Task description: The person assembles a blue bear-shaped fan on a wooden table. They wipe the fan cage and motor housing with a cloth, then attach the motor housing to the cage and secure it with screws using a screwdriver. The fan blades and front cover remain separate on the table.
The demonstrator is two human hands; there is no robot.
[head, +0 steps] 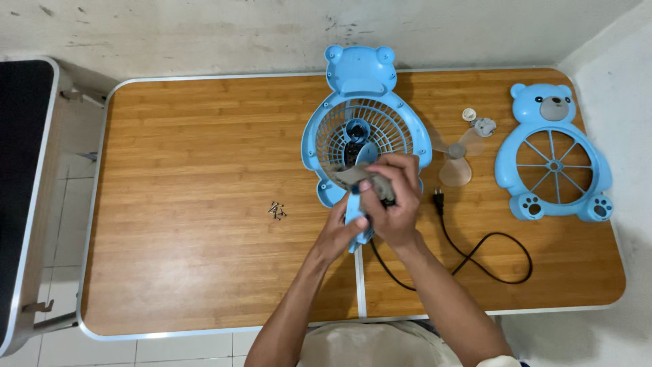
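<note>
Right hand (392, 197): fingers curled tight around a grey part (370, 182), exact grip hidden behind the knuckles. Left hand (343, 228): fingers closed on the blue lower edge of the fan body (367, 122), just under the right hand. Fan body lies flat at table (204, 149) centre, rear grille up, bear ears toward the wall. Black cord (475, 251) loops right of the wrists. Clear blade (456, 160) beside the body; front cover (553, 156) farther right. Screws (276, 211) lie left, apart.
</note>
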